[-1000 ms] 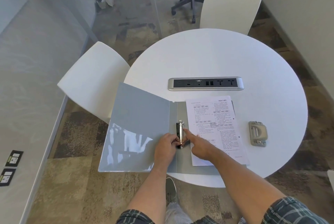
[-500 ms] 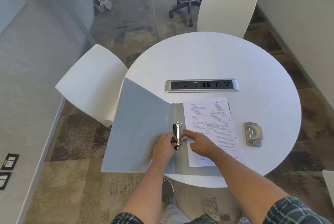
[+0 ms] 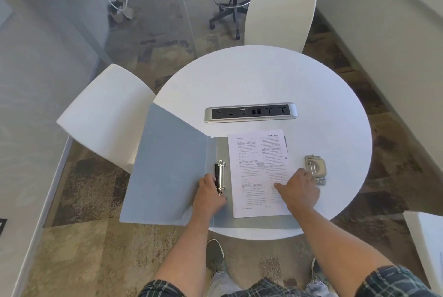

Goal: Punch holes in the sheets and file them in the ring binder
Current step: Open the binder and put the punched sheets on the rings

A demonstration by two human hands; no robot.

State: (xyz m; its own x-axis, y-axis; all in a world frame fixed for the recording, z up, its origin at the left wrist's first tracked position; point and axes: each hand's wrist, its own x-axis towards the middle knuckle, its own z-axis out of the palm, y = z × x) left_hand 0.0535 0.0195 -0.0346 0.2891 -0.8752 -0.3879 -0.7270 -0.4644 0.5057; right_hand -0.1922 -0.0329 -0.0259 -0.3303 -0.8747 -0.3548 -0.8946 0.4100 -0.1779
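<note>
Lying open on the round white table (image 3: 263, 76): one grey plastic ring binder (image 3: 167, 172), spine running away from the body, front cover hanging past the table's left edge. Upright along the spine, one chrome ring mechanism (image 3: 220, 175). Resting on the right leaf, printed white sheets (image 3: 257, 169), long axis parallel to the spine; count impossible to tell. Left hand (image 3: 208, 194) curled beside the mechanism's near end, touching it. Right hand (image 3: 298, 191) flat on the sheets, fingers spread and relaxed. Just beyond its knuckles, one beige metal hole punch (image 3: 315, 168).
</note>
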